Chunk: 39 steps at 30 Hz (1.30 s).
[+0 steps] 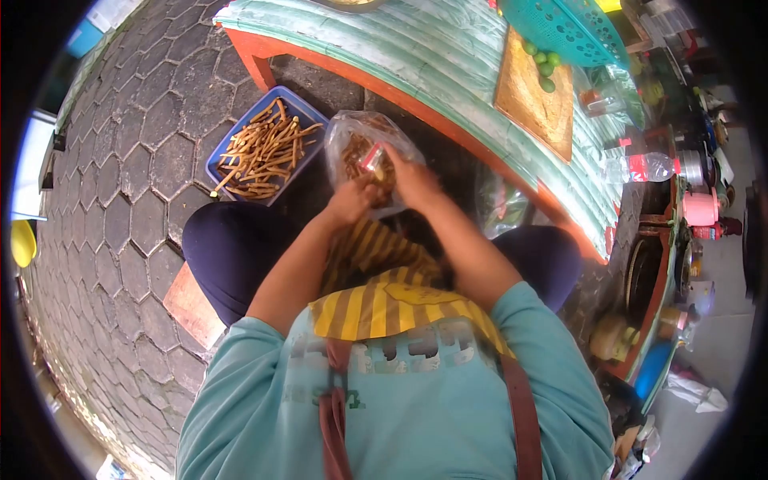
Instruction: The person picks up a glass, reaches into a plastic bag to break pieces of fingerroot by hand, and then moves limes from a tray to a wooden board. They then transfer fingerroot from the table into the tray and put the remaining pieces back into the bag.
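Note:
Both my hands meet over a clear plastic bag (340,128) that holds brown pieces, low in front of my knees. My right hand (412,178) is closed on a small packet (374,158) with a red and white label. Beside the packet's lower edge, my left hand (354,198) has its fingers curled in; what they grip is hidden. A blue plastic basin (214,164) full of thin brown root-like sticks (268,148) stands on the ground to the left of the bag.
A low bench (416,48) with a green-white covering and orange frame runs ahead and to the right. On it lie a wooden board (532,104), green limes (546,70), a teal basket (560,28) and a plastic bottle (640,168). Hexagonal pavers (132,216) cover the left.

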Tool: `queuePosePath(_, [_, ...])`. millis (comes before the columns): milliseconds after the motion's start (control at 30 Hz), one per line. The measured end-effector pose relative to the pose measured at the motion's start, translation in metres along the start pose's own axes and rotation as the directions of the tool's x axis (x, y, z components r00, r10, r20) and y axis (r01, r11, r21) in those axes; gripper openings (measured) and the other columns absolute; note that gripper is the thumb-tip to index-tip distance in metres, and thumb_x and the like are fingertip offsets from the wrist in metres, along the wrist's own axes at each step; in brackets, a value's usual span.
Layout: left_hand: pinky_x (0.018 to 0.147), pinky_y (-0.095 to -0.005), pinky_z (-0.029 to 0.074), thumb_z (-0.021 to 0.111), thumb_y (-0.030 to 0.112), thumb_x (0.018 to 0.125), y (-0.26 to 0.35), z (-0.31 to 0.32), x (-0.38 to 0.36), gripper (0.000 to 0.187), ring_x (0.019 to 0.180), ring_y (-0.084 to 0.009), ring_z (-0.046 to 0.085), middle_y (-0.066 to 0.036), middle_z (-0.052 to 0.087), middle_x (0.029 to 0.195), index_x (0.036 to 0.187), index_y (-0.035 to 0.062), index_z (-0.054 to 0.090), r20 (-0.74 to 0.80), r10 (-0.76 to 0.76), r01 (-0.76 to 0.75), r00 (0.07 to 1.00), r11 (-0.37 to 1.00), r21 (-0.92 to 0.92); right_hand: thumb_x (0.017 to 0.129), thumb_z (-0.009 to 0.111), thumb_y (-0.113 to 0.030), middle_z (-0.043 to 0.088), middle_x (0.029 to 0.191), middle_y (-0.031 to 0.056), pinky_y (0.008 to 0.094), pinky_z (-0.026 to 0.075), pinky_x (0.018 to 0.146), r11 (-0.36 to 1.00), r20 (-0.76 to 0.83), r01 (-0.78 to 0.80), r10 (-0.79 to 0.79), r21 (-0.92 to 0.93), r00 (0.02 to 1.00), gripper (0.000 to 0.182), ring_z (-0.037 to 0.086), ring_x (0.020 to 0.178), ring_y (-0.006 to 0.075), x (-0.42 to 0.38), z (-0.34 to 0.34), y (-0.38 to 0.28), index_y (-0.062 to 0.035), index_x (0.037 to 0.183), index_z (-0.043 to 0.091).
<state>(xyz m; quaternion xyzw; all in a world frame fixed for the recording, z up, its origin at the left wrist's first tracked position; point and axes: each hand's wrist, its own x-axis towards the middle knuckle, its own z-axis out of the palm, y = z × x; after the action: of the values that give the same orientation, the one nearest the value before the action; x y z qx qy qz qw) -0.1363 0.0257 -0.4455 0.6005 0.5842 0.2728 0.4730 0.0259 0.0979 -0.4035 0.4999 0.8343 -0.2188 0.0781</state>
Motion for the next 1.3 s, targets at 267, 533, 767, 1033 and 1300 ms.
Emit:
queuePosePath(267, [0.044, -0.0301, 0.040, 0.040, 0.031, 0.089, 0.002, -0.009, 0.008, 0.029, 0.054, -0.0156, 0.050, -0.006, 0.055, 0.073, 0.095, 0.0068, 0.056, 0.066, -0.321, 0.265, 0.945, 0.629, -0.731, 0.081, 0.045, -0.005, 0.062, 0.098, 0.0210, 0.0472, 0.049, 0.073, 0.987, -0.112, 0.159, -0.155, 0.035, 0.982, 0.063, 0.061, 0.086, 0.0393, -0.005, 0.002, -0.011, -0.0246, 0.139, 0.032])
queuePosePath(533, [0.048, -0.0288, 0.030, 0.034, 0.029, 0.089, 0.031, -0.021, -0.001, 0.025, 0.048, -0.0107, 0.030, 0.003, 0.034, 0.059, 0.069, 0.0147, 0.038, 0.062, -0.400, 0.315, 0.915, 0.606, -0.730, 0.079, 0.048, -0.005, 0.063, 0.085, 0.0202, 0.0454, 0.051, 0.069, 0.954, -0.160, 0.280, -0.294, -0.107, 0.942, 0.067, 0.063, 0.077, 0.0369, -0.012, 0.004, -0.023, -0.0184, 0.142, 0.027])
queuePosePath(767, [0.045, -0.0256, 0.027, 0.034, 0.025, 0.090, 0.032, -0.019, -0.003, 0.020, 0.047, -0.0091, 0.028, 0.003, 0.033, 0.057, 0.075, 0.0129, 0.039, 0.066, -0.359, 0.294, 0.931, 0.631, -0.718, 0.079, 0.046, -0.006, 0.064, 0.086, 0.0201, 0.0472, 0.050, 0.068, 0.977, -0.117, 0.193, -0.202, -0.086, 0.972, 0.066, 0.063, 0.075, 0.0378, -0.013, -0.001, -0.029, -0.0225, 0.141, 0.030])
queuePosePath(1033, [0.072, -0.0328, 0.044, 0.039, 0.027, 0.086, -0.001, 0.006, 0.005, 0.035, 0.078, -0.0204, 0.057, -0.009, 0.061, 0.084, 0.104, 0.0020, 0.058, 0.118, -0.144, 0.185, 0.983, 0.824, -0.536, 0.083, 0.045, -0.005, 0.064, 0.093, 0.0201, 0.0447, 0.050, 0.075, 0.998, -0.004, 0.063, -0.064, -0.027, 0.998, 0.062, 0.063, 0.087, 0.0365, -0.004, -0.002, -0.006, -0.0159, 0.141, 0.028])
queuePosePath(1300, [0.076, -0.0417, 0.045, 0.044, 0.031, 0.087, 0.005, -0.016, 0.004, 0.036, 0.087, -0.0376, 0.059, -0.022, 0.062, 0.089, 0.112, 0.0078, 0.056, -0.309, -0.173, 0.197, 0.935, 0.979, 0.047, 0.079, 0.045, -0.002, 0.064, 0.089, 0.0203, 0.0450, 0.050, 0.073, 0.980, -0.065, 0.198, -0.197, 0.005, 0.978, 0.064, 0.063, 0.084, 0.0360, -0.007, -0.008, -0.019, -0.0172, 0.140, 0.030])
